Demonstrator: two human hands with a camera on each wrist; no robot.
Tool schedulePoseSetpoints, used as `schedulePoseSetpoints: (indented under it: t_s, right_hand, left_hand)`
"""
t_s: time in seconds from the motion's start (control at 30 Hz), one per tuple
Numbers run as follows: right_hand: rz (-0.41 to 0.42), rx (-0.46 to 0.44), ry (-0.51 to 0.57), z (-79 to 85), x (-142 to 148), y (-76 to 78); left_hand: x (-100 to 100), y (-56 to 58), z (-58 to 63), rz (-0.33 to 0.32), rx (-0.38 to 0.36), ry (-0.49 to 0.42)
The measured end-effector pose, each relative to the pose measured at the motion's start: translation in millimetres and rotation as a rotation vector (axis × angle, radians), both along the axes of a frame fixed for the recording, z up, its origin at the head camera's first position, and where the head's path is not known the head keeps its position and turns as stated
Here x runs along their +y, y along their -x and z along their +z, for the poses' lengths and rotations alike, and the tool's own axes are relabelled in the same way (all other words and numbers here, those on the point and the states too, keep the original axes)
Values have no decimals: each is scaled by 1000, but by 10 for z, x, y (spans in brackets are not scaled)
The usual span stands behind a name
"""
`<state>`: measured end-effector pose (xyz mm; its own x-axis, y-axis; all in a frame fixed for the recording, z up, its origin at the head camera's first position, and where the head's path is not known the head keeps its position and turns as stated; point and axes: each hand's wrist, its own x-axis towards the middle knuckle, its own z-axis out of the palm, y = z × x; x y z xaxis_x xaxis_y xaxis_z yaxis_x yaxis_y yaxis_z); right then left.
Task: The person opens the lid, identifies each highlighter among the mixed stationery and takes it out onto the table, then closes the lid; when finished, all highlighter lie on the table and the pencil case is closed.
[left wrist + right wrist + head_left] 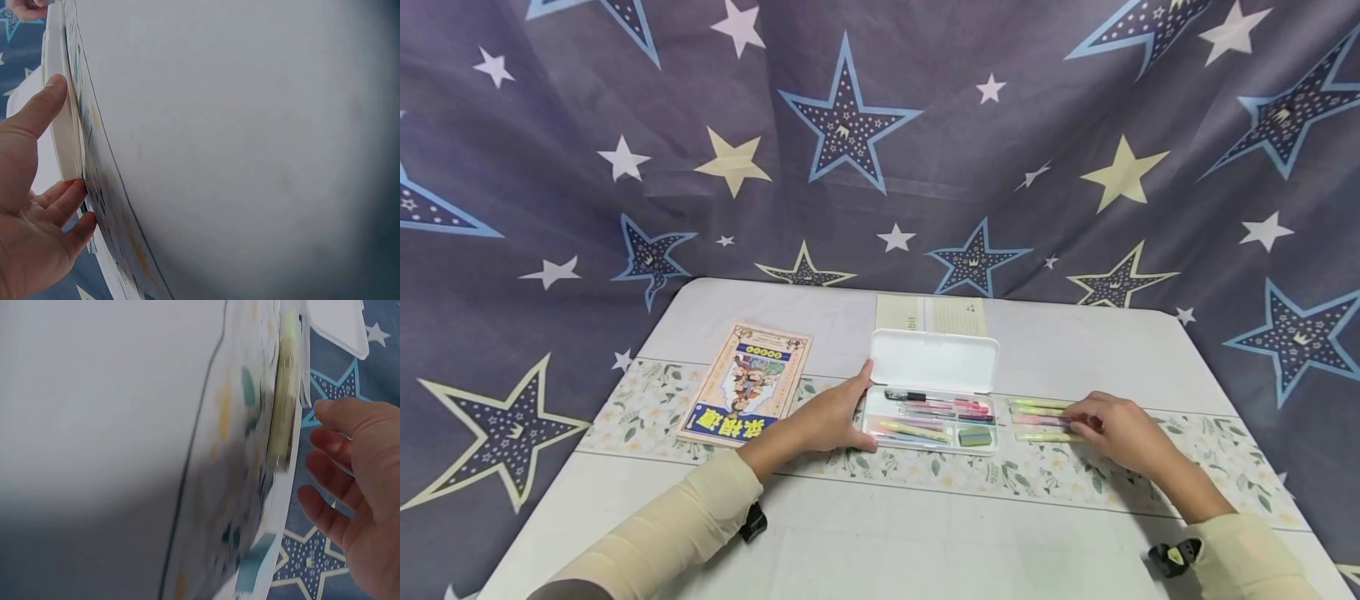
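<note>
A white pencil case (934,360) lies with its lid raised in the head view. Inside are a black-capped pen (910,396), several pink and yellow pens, and a small greenish block (975,437). My left hand (835,414) holds the case by its left end, thumb on the front side and fingers round the corner; the case's side wall (60,137) shows in the left wrist view. To the right lies a clear sleeve of several highlighters (1037,420). Over its right end hovers my right hand (1116,429), fingers loosely curled, thumb near the highlighters (284,400).
A colourful book (748,387) lies left of the case on the white table (865,533). Behind the lid is a pale notebook (932,313). A floral strip (1217,454) crosses the table, and a star-patterned curtain (925,108) hangs behind it.
</note>
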<state>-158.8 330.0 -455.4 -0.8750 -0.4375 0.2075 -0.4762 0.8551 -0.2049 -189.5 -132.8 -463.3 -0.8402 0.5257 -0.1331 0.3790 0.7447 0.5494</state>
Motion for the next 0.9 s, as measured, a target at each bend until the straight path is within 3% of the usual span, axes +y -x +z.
schedulePoseSetpoints:
  t_s: [0.67, 0.9]
  right_hand:
    - [132, -4, 13, 24, -670, 132]
    - [219, -28, 12, 56, -923, 163]
  left_hand:
    - [0, -11, 1, 12, -9, 11]
    - [-1, -9, -2, 15, -3, 19]
